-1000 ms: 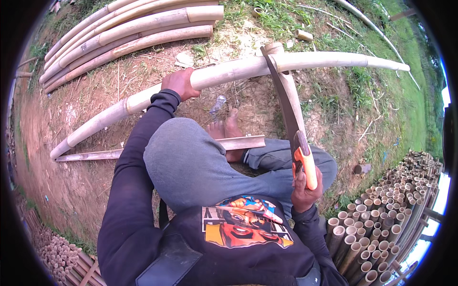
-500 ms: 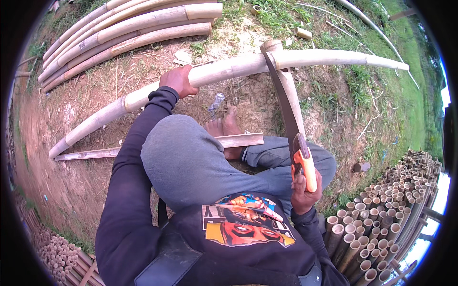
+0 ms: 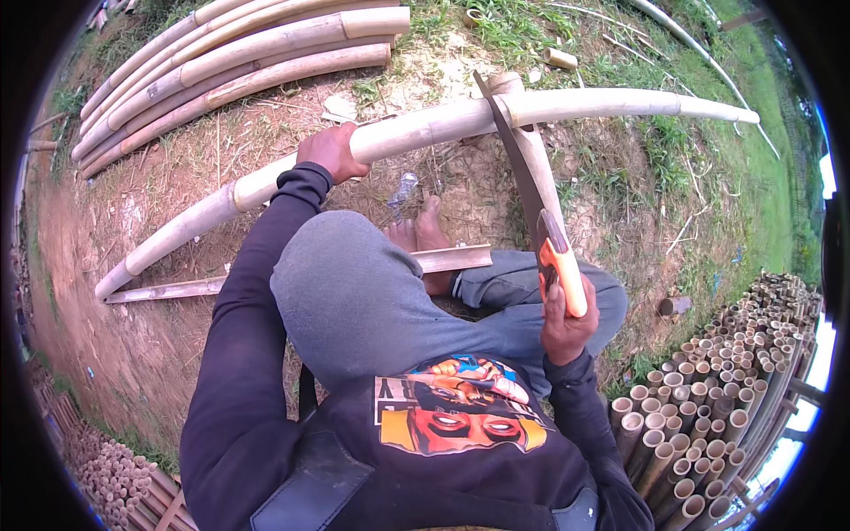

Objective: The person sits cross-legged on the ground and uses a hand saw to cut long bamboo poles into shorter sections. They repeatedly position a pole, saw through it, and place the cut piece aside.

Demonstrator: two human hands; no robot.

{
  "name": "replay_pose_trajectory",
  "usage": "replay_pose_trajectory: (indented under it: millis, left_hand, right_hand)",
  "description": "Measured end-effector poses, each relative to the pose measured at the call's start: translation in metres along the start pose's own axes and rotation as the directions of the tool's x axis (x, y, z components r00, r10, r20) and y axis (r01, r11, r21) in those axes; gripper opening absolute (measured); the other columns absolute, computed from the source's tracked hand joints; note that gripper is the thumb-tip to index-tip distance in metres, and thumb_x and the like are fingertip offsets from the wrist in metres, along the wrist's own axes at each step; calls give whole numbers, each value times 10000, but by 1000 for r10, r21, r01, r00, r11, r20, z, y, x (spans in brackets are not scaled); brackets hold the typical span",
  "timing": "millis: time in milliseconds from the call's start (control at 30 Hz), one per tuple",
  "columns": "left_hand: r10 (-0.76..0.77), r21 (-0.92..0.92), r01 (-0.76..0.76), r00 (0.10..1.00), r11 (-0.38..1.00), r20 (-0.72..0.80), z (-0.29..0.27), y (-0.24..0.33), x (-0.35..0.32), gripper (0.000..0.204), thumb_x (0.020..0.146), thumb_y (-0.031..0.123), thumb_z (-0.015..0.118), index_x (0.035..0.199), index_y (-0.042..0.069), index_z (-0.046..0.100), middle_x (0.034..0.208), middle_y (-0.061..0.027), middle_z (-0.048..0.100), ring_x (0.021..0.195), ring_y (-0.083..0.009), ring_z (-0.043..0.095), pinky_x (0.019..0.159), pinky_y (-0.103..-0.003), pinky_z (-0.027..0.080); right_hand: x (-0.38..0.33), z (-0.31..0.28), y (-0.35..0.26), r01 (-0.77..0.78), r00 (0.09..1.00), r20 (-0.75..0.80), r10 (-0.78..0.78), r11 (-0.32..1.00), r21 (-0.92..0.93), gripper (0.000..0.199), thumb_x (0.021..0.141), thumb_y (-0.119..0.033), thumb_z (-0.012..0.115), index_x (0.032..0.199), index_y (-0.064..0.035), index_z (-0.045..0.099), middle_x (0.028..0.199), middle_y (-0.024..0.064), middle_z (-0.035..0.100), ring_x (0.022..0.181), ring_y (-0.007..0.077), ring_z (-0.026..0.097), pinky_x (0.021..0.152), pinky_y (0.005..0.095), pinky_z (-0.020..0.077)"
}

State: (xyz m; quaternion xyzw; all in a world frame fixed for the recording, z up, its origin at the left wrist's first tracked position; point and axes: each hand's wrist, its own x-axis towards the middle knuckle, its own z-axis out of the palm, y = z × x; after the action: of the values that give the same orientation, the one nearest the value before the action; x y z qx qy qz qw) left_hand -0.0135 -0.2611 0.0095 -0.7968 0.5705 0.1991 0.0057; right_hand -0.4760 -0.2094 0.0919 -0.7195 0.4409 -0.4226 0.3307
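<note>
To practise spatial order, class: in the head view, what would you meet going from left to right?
Lower-left bamboo bundle → left hand → crumpled clear plastic → saw → lower-right bamboo stack.

Bamboo pole (image 3: 416,131): we see smooth, faintly glossy bamboo
Saw blade (image 3: 522,168): dark metal, matt to our eyes
Saw handle (image 3: 571,288): smooth orange plastic, as we judge it
Trousers (image 3: 345,292): we see matt grey cloth
Ground (image 3: 146,363): rough, matt earth before us
</note>
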Motion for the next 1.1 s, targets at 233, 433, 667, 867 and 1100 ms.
replay_pose_trajectory:
  millis: [233, 433, 667, 867, 1100]
  left_hand:
    - [-15, -3, 15, 1000, 1000, -3, -1, 3, 0, 674, 730, 472, 876, 1279, 136, 675, 1116, -156, 777, 1052, -346, 762, 934, -478, 601]
    - [-15, 3, 15, 1000, 1000, 6, -12, 7, -5, 699, 730, 487, 869, 1299, 134, 669, 1134, -155, 775, 1072, -349, 755, 946, -482, 594]
    - [-20, -14, 20, 999, 1000, 36, -5, 2, 0, 685, 719, 475, 871, 1284, 142, 677, 1134, -149, 778, 1068, -344, 757, 938, -483, 595]
    - [-40, 0, 40, 998, 999, 57, -12, 7, -2, 704, 718, 487, 872, 1302, 147, 674, 1152, -149, 776, 1078, -341, 756, 947, -478, 595]
    - [-17, -26, 18, 999, 1000, 43, -9, 4, -3, 719, 726, 474, 859, 1344, 159, 668, 1183, -151, 770, 1104, -341, 749, 968, -475, 593]
  right_hand:
    - [89, 74, 26, 44, 997, -70, -36, 993, 106, 263, 1075, -129, 688, 1261, 43, 618, 949, 37, 699, 744, 55, 624, 647, 229, 525]
    - [107, 81, 34, -87, 996, 17, 86, 990, 111, 255, 1068, -137, 708, 1244, 38, 650, 952, 14, 709, 813, 53, 645, 665, 232, 527]
    - [-28, -7, -12, -46, 999, -14, 47, 998, 35, 337, 1082, -161, 660, 1320, 62, 576, 919, 41, 673, 637, 36, 563, 606, 233, 523]
    - [147, 106, 47, -43, 999, -22, 44, 998, 39, 265, 1027, -189, 758, 1174, 21, 694, 906, 91, 725, 759, 90, 638, 678, 297, 531]
    - [-14, -7, -3, -118, 993, 2, 118, 991, 62, 333, 1038, -72, 690, 1289, 128, 604, 1138, 175, 756, 993, 171, 754, 860, 305, 599]
